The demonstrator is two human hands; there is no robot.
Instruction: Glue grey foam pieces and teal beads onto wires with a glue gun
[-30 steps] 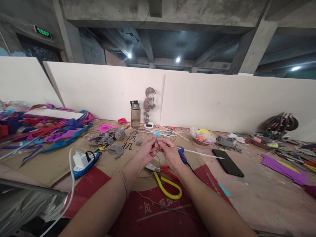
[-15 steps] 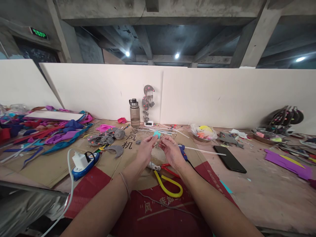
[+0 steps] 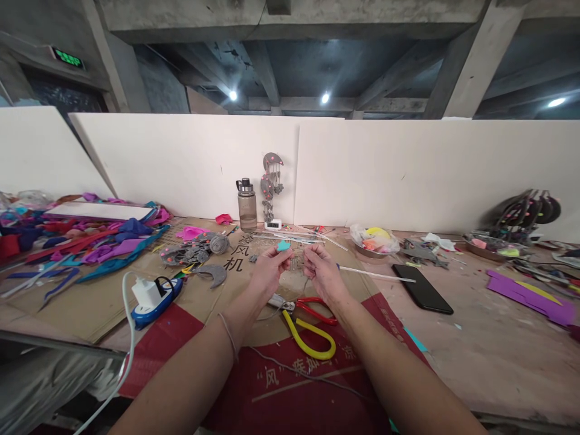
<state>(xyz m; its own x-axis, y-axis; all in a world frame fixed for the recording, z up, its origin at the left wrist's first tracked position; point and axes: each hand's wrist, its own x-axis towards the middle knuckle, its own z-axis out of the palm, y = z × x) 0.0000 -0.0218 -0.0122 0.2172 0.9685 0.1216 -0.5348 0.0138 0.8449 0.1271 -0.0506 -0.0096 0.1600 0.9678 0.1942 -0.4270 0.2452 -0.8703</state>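
Between thumb and fingers my left hand [image 3: 272,269] pinches a small teal piece [image 3: 283,245] over the cardboard [image 3: 244,290]. A short gap to the right, my right hand [image 3: 321,269] is closed in a pinch; whatever it holds is too small to name. Below the hands lie pliers with one red handle [image 3: 317,309] and one yellow handle [image 3: 312,347]. A grey cord [image 3: 312,379] runs over the red part of the cardboard. Beyond my right hand, a clear stick [image 3: 376,273] reaches onto a black phone [image 3: 422,290].
At left are a blue-and-white power strip [image 3: 156,305], a grey crescent [image 3: 214,275] and a heap of coloured felt [image 3: 109,248]. A bottle [image 3: 247,208] stands at the back beside a grey hanging ornament [image 3: 272,184]. Right of centre is a bowl [image 3: 374,249] of coloured pieces.
My hands have moved apart, my right hand shifting right and my left hand slightly left with the teal piece. More of the red handle shows, and the blue tool by my right hand is now mostly hidden.
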